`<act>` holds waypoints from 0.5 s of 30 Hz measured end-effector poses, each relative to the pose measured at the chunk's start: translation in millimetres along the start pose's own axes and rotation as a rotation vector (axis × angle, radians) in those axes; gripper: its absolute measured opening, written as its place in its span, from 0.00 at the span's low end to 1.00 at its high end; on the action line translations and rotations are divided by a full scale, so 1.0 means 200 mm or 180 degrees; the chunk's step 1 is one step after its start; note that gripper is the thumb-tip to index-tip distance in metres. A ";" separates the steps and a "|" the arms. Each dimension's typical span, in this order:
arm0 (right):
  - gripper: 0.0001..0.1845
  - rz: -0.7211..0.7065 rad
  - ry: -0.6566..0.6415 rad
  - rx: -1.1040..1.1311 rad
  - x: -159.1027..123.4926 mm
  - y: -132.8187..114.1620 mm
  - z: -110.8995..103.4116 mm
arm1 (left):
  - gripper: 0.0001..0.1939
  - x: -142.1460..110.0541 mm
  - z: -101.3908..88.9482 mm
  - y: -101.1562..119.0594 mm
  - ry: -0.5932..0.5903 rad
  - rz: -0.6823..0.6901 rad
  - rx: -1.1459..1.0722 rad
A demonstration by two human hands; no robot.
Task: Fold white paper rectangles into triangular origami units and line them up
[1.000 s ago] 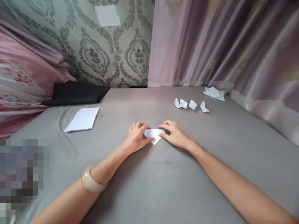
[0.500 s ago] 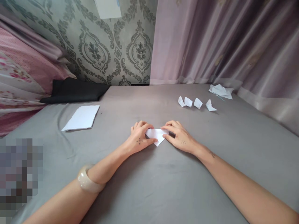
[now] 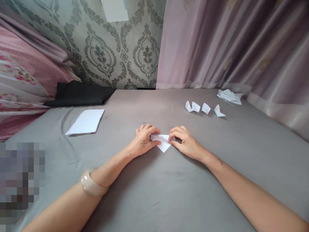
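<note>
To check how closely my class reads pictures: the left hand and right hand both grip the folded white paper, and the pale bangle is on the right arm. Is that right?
Not quite: the head view shows the pale bangle on the left arm. The left hand and right hand do both grip the folded white paper.
</note>
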State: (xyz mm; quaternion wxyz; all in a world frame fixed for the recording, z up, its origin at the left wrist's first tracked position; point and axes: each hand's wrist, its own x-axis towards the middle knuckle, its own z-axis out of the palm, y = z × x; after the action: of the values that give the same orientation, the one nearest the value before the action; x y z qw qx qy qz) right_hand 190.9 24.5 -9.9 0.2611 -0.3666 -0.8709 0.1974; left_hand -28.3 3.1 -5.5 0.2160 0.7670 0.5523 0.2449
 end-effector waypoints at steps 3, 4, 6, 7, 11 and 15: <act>0.06 0.0038 -0.0071 0.0004 0.00 0.00 -0.01 | 0.07 0.00 -0.01 0.01 -0.0137 0.0056 0.0070; 0.06 0.0074 -0.0104 0.0023 0.00 -0.01 -0.01 | 0.06 0.00 -0.01 0.01 -0.0188 0.0057 0.0074; 0.05 0.0157 -0.0162 0.0053 0.00 -0.01 -0.01 | 0.06 0.01 -0.01 0.01 -0.0282 0.0027 0.0044; 0.05 0.0189 -0.0175 0.0054 0.00 -0.02 -0.01 | 0.06 0.01 -0.01 0.00 -0.0315 0.0007 0.0020; 0.11 0.0258 -0.0198 -0.0064 0.03 -0.03 0.02 | 0.07 0.02 0.00 -0.02 -0.0304 0.0048 0.0009; 0.06 0.0355 -0.0185 -0.0091 0.05 -0.04 0.05 | 0.08 0.02 0.01 -0.03 -0.0234 0.0150 -0.0013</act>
State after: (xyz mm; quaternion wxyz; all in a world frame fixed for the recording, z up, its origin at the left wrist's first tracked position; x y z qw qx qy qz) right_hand 174.7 24.9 -10.5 0.2190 -0.4123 -0.8591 0.2097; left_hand -30.5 9.4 -10.8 0.2319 0.7879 0.5252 0.2227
